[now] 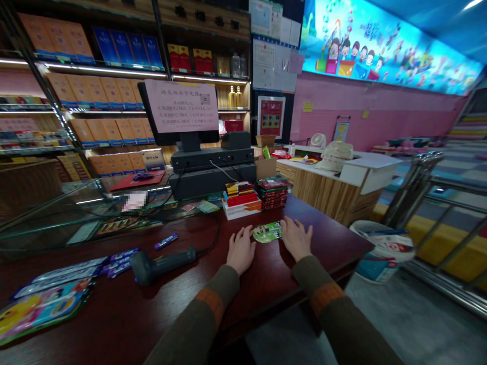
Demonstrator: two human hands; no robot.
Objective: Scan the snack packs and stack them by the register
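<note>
On the dark red table lies a small green packet point(267, 232) with a cartoon face, between my two hands. My left hand point(241, 249) rests on the tabletop at the packet's left end, fingers spread. My right hand point(296, 238) is at the packet's right end, its fingers apart and its fingertips touching or just over the edge. Behind the packet stand a stack of red and orange boxes point(241, 201) and a pile of dark red packets point(272, 193). To the left lie a black barcode scanner point(163, 264) and a small purple packet point(166, 241).
Purple packets point(117, 262) and a colourful bag point(45, 309) lie at the table's left. A monitor point(182, 109) stands behind on black machines. Right of the table point(331, 243) are a white bucket point(382, 253) and metal rails.
</note>
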